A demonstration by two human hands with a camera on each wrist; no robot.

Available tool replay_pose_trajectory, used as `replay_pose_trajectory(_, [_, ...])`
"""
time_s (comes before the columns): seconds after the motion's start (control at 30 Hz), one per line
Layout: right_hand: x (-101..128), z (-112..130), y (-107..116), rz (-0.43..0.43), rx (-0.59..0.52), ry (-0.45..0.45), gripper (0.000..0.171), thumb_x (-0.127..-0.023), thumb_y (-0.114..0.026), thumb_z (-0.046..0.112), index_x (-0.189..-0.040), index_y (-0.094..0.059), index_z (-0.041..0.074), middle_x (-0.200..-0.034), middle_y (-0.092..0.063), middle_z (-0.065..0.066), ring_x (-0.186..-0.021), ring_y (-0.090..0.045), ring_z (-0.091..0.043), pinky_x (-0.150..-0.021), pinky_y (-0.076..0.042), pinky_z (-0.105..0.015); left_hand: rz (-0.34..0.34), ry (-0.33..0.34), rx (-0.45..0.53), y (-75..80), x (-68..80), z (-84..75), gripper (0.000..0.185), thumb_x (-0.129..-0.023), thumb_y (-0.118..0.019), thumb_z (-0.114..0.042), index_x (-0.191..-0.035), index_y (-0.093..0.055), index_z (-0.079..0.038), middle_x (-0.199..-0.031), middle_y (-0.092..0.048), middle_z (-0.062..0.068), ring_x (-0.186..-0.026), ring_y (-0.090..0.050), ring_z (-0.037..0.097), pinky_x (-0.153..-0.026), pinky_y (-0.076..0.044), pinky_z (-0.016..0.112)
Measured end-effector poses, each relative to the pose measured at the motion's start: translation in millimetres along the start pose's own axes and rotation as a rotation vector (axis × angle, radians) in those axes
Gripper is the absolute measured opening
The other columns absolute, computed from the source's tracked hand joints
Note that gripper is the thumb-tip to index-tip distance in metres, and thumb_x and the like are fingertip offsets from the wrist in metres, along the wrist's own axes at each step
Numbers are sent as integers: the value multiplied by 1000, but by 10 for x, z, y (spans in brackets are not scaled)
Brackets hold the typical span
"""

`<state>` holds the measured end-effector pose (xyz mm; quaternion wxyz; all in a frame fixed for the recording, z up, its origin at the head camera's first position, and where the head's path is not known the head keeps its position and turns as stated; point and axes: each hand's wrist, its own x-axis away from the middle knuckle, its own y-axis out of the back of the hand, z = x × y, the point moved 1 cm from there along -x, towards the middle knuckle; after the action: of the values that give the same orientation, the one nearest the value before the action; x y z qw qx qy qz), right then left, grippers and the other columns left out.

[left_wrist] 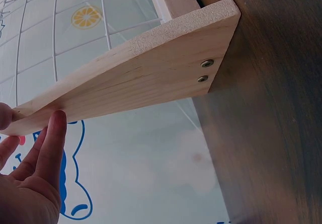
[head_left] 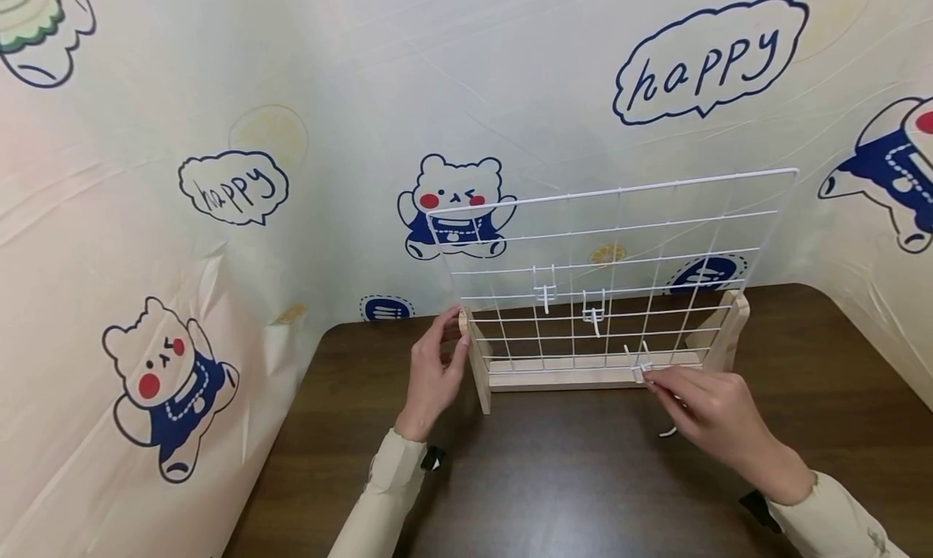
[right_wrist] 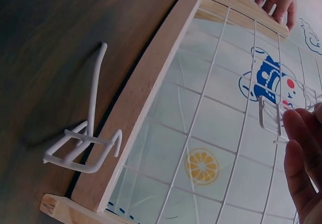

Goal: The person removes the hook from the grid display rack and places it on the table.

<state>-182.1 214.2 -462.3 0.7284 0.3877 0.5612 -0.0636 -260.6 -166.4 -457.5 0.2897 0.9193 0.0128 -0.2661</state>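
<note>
A white wire grid (head_left: 619,258) stands in a pale wooden stand (head_left: 568,377). At the stand's left side panel (left_wrist: 151,73), my left hand (head_left: 435,372) holds the upper end, with fingertips on its edge and outer face. My right hand (head_left: 717,408) pinches a white wire hook (head_left: 641,370) at the grid's lower right, between thumb and fingertips. In the right wrist view, the fingers (right_wrist: 297,128) partly cover this hook (right_wrist: 269,116). Two similar hooks, the left one (head_left: 544,291) and the middle one (head_left: 594,308), hang on the grid.
Another white hook (right_wrist: 83,148) lies on the dark wooden table (head_left: 539,477) before the stand, mostly behind my right hand in the head view. A printed cloth (head_left: 350,96) with bears and lettering hangs behind and beside the table.
</note>
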Motion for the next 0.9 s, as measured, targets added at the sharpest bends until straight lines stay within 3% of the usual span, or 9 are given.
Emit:
replay_pose_trajectory(0.43, [57,60,-4,92,-32,-38,48,-111,-45,37,-95,-79,7,-84,-80,-2,-68,-74,-16,-58,-60,-26,-12,-12,1,3,11,19,45,-105,-64,-20,-148,-55,-11,-130,-71,11,-110,-74,30,-74,-67,42])
replay_pose_trajectory(0.9, [132,56,-75,39,-28,-14,46,-111,-48,36,-94,-80,8,-84,-80,-1,-68,-75,-14,-60,-60,-26,-4,-7,-7,-6,3,22,45,-105,-63,-21,-148,-55,-13,-130,-70,11,-110,-74,29,-74,-67,34])
